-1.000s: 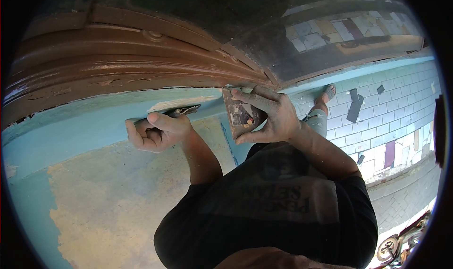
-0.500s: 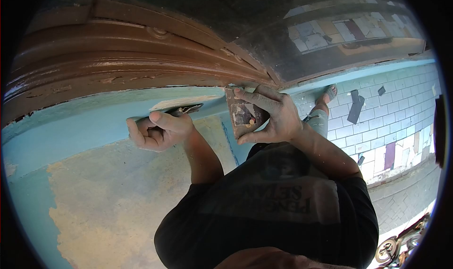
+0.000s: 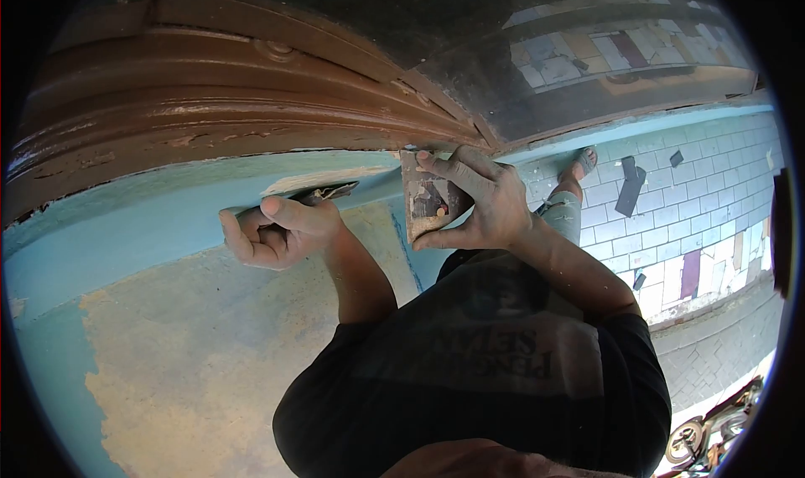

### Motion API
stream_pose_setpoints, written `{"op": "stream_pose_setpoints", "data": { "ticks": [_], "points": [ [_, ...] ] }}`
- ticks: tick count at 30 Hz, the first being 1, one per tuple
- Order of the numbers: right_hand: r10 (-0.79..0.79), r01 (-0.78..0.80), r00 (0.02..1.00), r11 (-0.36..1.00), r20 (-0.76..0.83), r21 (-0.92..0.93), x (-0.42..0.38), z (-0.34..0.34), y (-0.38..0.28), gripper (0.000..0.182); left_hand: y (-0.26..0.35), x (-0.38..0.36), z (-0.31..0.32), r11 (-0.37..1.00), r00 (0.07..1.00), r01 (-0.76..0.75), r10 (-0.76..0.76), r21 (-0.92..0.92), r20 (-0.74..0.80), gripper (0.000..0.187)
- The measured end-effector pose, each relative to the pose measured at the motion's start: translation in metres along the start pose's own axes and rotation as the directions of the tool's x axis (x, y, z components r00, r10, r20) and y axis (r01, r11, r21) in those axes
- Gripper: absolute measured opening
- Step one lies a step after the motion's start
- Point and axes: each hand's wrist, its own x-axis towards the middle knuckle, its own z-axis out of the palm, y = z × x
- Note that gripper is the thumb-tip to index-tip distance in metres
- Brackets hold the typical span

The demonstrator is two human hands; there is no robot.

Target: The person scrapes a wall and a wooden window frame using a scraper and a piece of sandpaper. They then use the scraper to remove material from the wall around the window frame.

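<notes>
My left hand (image 3: pixel 285 231) is closed, palm partly turned up, around a dark putty knife (image 3: pixel 334 193). Its blade points right, carries a pale smear, and lies close to the blue ledge. A cream-coloured strip of filler (image 3: pixel 323 177) runs along that ledge just beyond the blade. With the thumb on the near edge and fingers on the far side, my right hand (image 3: pixel 495 201) grips a small brown board (image 3: pixel 426 197) marked with pale smears. The far end of the board is close to the foot of the brown wooden frame (image 3: pixel 277 101).
Dark glass (image 3: pixel 470 50) rises beyond the frame and reflects tiles. Below the ledge, the blue wall has a large beige patch (image 3: pixel 210 352). On the right, dark scraps (image 3: pixel 631 189) lie on a tiled floor (image 3: pixel 671 210) near my sandalled foot (image 3: pixel 584 161). A motorbike (image 3: pixel 692 436) shows at lower right.
My right hand and the board have shifted slightly left and up. The left hand with the putty knife has moved only a little to the left.
</notes>
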Motion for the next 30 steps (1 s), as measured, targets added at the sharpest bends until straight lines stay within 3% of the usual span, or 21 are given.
{"op": "stream_pose_setpoints", "data": {
  "ticks": [9,12,16,21,26,30],
  "points": [
    [-0.057,0.058,0.997,0.998,-0.046,0.015,0.001,0.003,-0.004,0.106,0.003,0.0,0.0,0.999,1.0,0.026,-0.026,0.019,-0.01,0.056],
    [-0.071,0.073,0.995,0.997,-0.066,0.036,0.001,0.005,0.0,0.106,-0.001,0.002,0.0,1.0,1.0,-0.03,0.03,-0.002,0.005,0.056],
    [-0.076,0.077,0.997,0.996,-0.02,0.045,0.012,-0.006,-0.013,0.106,0.004,-0.002,-0.001,0.999,0.999,0.038,-0.038,0.0,-0.001,0.056],
    [-0.005,0.007,1.0,0.999,-0.028,0.053,0.002,-0.005,-0.003,0.105,0.0,-0.001,0.002,1.0,1.0,0.016,-0.016,-0.009,0.0,0.057],
    [0.044,-0.045,0.995,0.999,0.092,0.009,0.006,-0.012,-0.011,0.105,0.006,-0.001,0.003,0.999,0.998,0.049,-0.049,-0.004,-0.026,0.057],
    [0.09,-0.091,0.994,0.996,0.059,0.012,0.001,-0.007,-0.009,0.105,0.0,-0.002,0.002,0.998,0.999,0.043,-0.044,-0.037,-0.013,0.056]
  ]
}}
